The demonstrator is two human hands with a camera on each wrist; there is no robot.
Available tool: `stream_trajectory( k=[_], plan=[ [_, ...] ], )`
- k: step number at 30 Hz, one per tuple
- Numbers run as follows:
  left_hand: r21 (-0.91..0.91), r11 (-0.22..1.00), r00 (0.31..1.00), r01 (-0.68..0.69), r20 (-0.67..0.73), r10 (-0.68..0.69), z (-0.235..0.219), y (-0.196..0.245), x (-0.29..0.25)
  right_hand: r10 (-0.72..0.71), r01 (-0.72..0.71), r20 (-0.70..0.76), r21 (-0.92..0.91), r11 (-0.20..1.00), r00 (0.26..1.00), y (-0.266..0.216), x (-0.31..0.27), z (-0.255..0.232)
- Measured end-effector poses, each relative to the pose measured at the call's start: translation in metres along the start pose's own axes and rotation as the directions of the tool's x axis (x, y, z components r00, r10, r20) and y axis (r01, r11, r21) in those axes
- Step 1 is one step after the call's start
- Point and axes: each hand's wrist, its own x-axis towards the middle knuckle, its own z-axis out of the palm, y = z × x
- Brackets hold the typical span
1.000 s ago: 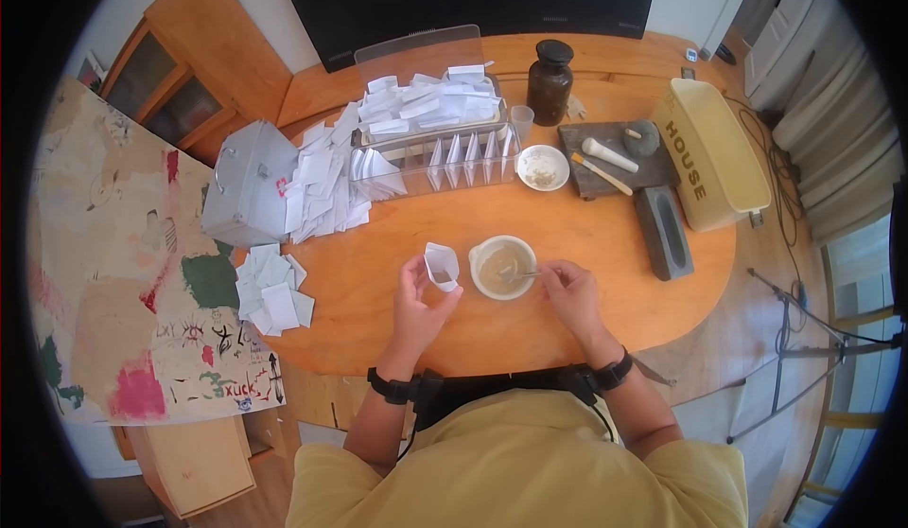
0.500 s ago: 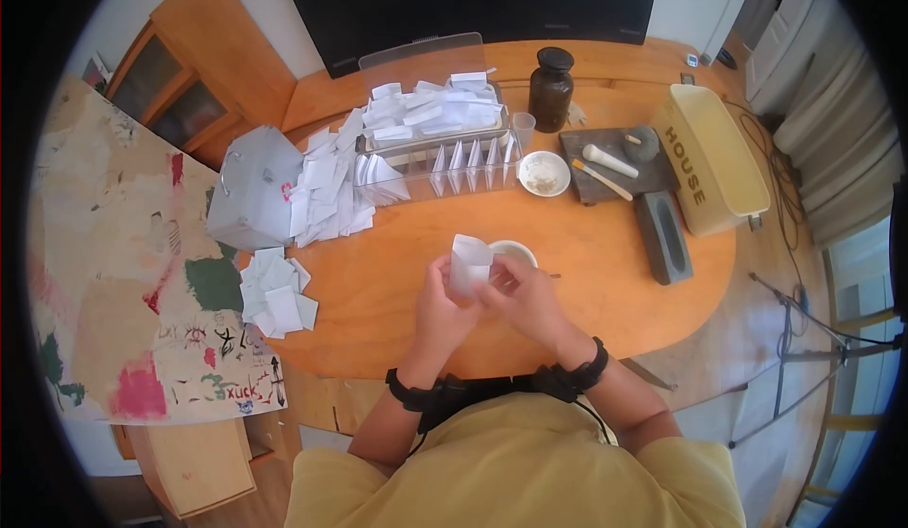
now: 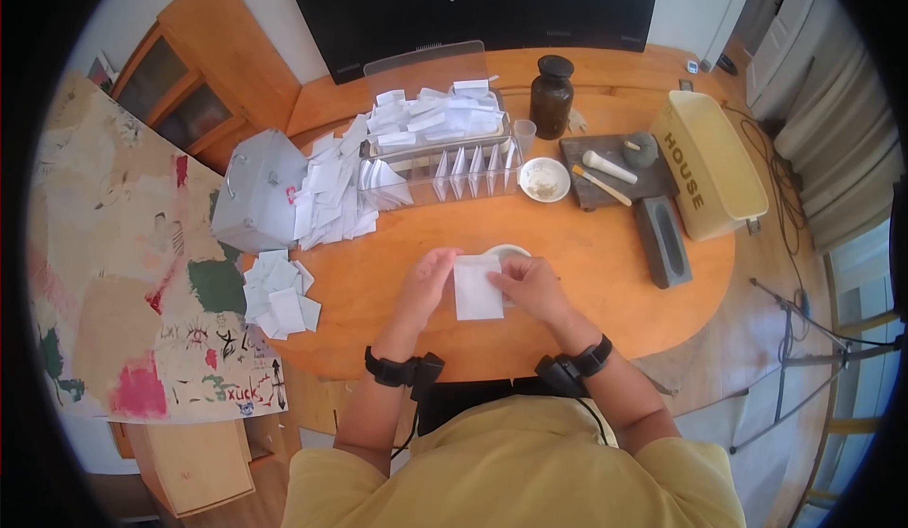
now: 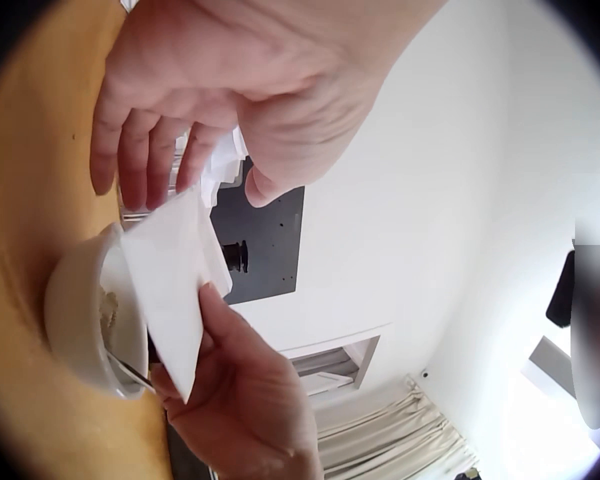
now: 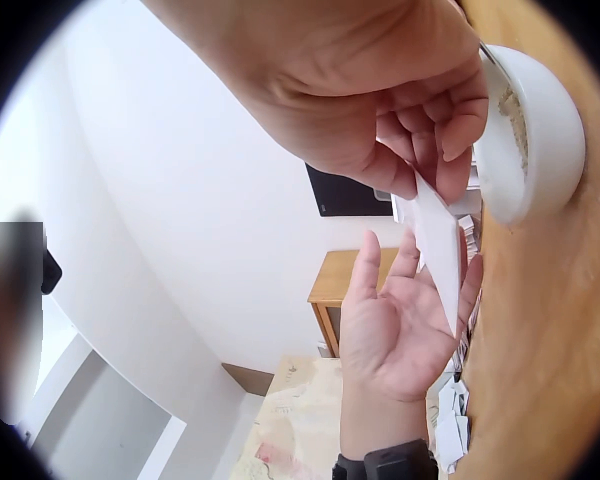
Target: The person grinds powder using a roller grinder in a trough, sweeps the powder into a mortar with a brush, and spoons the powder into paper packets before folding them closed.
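A white paper packet (image 3: 479, 288) is held upright over the near side of a white bowl (image 3: 511, 249). My right hand (image 3: 536, 289) pinches its right edge between thumb and fingers. On the other side, my left hand (image 3: 423, 290) has its fingers extended, fingertips right at the packet's upper left corner. Its palm faces the packet in the right wrist view, holding nothing. Pale powder (image 5: 517, 125) lies inside the bowl, and a thin metal spoon handle (image 4: 130, 371) leans over the rim. In the head view, packet and right hand cover much of the bowl.
Behind stand a clear organizer (image 3: 440, 190) with folded packets, a paper heap (image 3: 331, 187), a metal case (image 3: 260, 192) and a dark jar (image 3: 551, 102). Rightward are a powder dish (image 3: 544, 180), a dark board (image 3: 605, 187) with pestle and brush, a stone trough (image 3: 664, 244) and a yellow bin (image 3: 714, 168).
The right hand has let go of the spoon and taken hold of the packet. The packet moved right, from the left hand's grip into the right's. The left hand has opened and drawn slightly away.
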Motion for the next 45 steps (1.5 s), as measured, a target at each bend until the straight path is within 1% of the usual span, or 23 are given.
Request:
stream_trajectory(
  k=[3, 4, 6, 9, 12, 14, 15, 17, 18, 20, 22, 23, 24, 26, 27, 30, 33, 36, 39, 45],
  plan=[
    [-0.075, 0.992, 0.986, 0.099, 0.139, -0.088, -0.010, 0.014, 0.004, 0.023, -0.021, 0.069, -0.039, 0.999, 0.997, -0.002, 0.000, -0.006],
    [0.056, 0.995, 0.984, 0.079, 0.153, -0.087, -0.011, 0.017, 0.005, 0.025, -0.021, 0.084, -0.042, 0.999, 0.996, -0.002, 0.000, -0.007],
    [0.311, 0.950, 0.980, 0.031, 0.177, -0.089, -0.011, 0.023, 0.005, 0.016, -0.010, 0.106, -0.053, 0.999, 0.994, -0.002, 0.001, -0.008],
    [0.380, 0.924, 0.968, -0.043, 0.245, -0.056, -0.012, 0.029, 0.005, -0.001, 0.014, 0.140, -0.092, 0.996, 0.990, -0.001, 0.003, -0.010],
    [0.462, 0.882, 0.944, -0.096, 0.322, -0.067, -0.010, 0.037, 0.004, 0.016, 0.011, 0.183, -0.146, 0.989, 0.983, -0.005, 0.002, -0.012],
    [0.524, 0.840, 0.913, -0.139, 0.397, -0.096, -0.010, 0.045, 0.004, 0.017, 0.017, 0.204, -0.162, 0.987, 0.979, -0.012, -0.001, -0.013],
    [0.553, 0.817, 0.895, -0.164, 0.432, -0.113, -0.012, 0.048, 0.005, -0.004, 0.035, 0.201, -0.149, 0.988, 0.980, -0.011, -0.001, -0.014],
    [0.603, 0.775, 0.886, -0.188, 0.444, -0.131, -0.024, 0.053, 0.014, -0.049, 0.073, 0.194, -0.123, 0.990, 0.980, -0.006, -0.004, -0.016],
    [0.627, 0.753, 0.882, -0.200, 0.450, -0.141, -0.031, 0.057, 0.019, -0.080, 0.106, 0.156, -0.166, 0.980, 0.984, -0.005, -0.006, -0.019],
    [0.664, 0.730, 0.943, -0.164, 0.322, -0.080, -0.042, 0.081, 0.036, -0.145, 0.162, 0.083, -0.256, 0.953, 0.986, -0.007, -0.012, -0.025],
    [0.622, 0.745, 0.966, -0.242, 0.226, 0.126, -0.072, 0.084, 0.072, -0.120, 0.120, 0.013, -0.238, 0.964, 0.993, -0.007, -0.020, -0.031],
    [0.653, 0.735, 0.983, -0.182, 0.107, 0.149, -0.072, 0.101, 0.078, -0.108, 0.101, -0.022, -0.227, 0.969, 0.994, -0.007, -0.024, -0.034],
    [0.676, 0.727, 0.985, -0.119, -0.013, 0.174, -0.072, 0.118, 0.084, -0.115, 0.103, -0.037, -0.229, 0.968, 0.993, -0.010, -0.030, -0.037],
    [0.669, 0.732, 0.956, -0.128, -0.114, 0.271, -0.084, 0.121, 0.113, -0.127, 0.107, -0.069, -0.234, 0.966, 0.990, -0.017, -0.044, -0.043],
    [0.664, 0.736, 0.934, -0.132, -0.164, 0.317, -0.091, 0.117, 0.126, -0.119, 0.099, -0.087, -0.206, 0.974, 0.989, -0.014, -0.047, -0.046],
    [0.718, 0.692, 0.927, -0.072, -0.207, 0.312, -0.104, 0.110, 0.155, -0.100, 0.081, -0.139, -0.136, 0.987, 0.985, -0.006, -0.057, -0.055],
    [0.812, 0.583, 0.897, -0.023, -0.240, 0.371, -0.110, 0.111, 0.170, -0.088, 0.071, -0.178, -0.097, 0.993, 0.980, -0.002, -0.065, -0.064],
    [0.809, 0.587, 0.879, -0.004, -0.277, 0.388, -0.110, 0.113, 0.176, -0.065, 0.053, -0.182, -0.071, 0.996, 0.981, 0.004, -0.068, -0.071],
    [0.845, 0.535, 0.860, -0.005, -0.270, 0.433, -0.091, 0.117, 0.164, -0.042, 0.029, -0.181, -0.069, 0.997, 0.983, 0.009, -0.068, -0.073],
    [0.853, 0.522, 0.803, 0.012, -0.319, 0.504, -0.063, 0.096, 0.154, -0.048, 0.036, -0.206, -0.062, 0.997, 0.977, 0.015, -0.065, -0.072]
  ],
)
